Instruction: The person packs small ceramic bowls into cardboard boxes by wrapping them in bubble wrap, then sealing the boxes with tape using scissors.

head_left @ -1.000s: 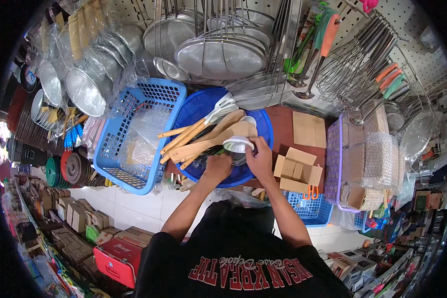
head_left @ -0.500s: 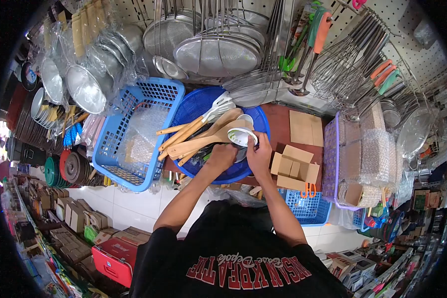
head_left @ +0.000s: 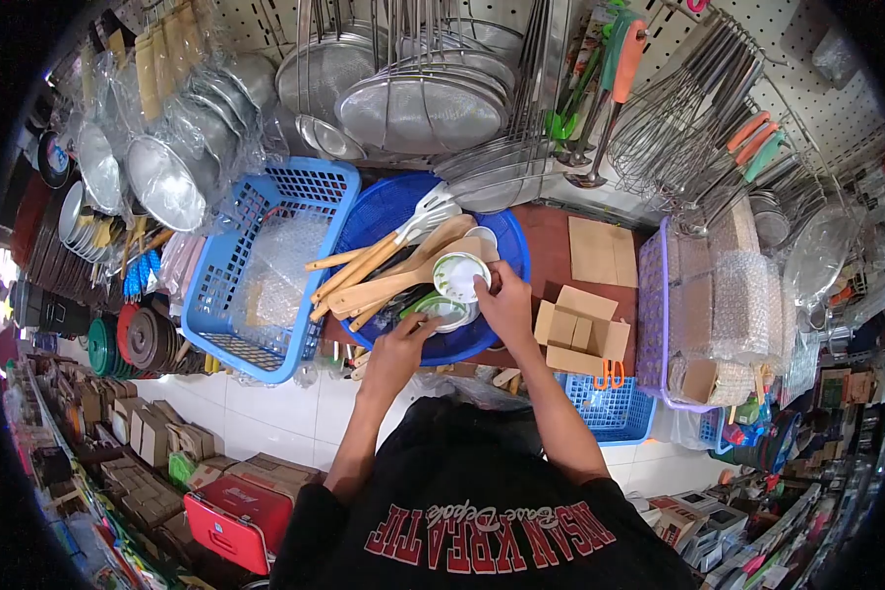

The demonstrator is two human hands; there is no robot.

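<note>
My right hand [head_left: 502, 297] pinches the rim of a small white bowl with green marks [head_left: 461, 277], tilted over the blue round basket [head_left: 513, 236]. My left hand [head_left: 403, 339] has its fingers closed at the edge of a second green-rimmed bowl [head_left: 443, 313], just below the first. Wooden spatulas [head_left: 388, 286] and white slotted turners [head_left: 431, 213] lie in the basket, their handles pointing left. Another white round piece [head_left: 485, 236] shows behind the upper bowl.
A light blue basket [head_left: 198, 295] with bubble wrap stands left. An open carton [head_left: 615, 344], orange scissors [head_left: 610, 375] and a purple basket [head_left: 653, 305] are at right. Strainers [head_left: 423, 108] and whisks [head_left: 674, 128] hang behind.
My left hand has moved left and slightly down, and the second bowl now shows at its fingers. The bowl in my right hand has shifted left and turned its inside more toward the camera.
</note>
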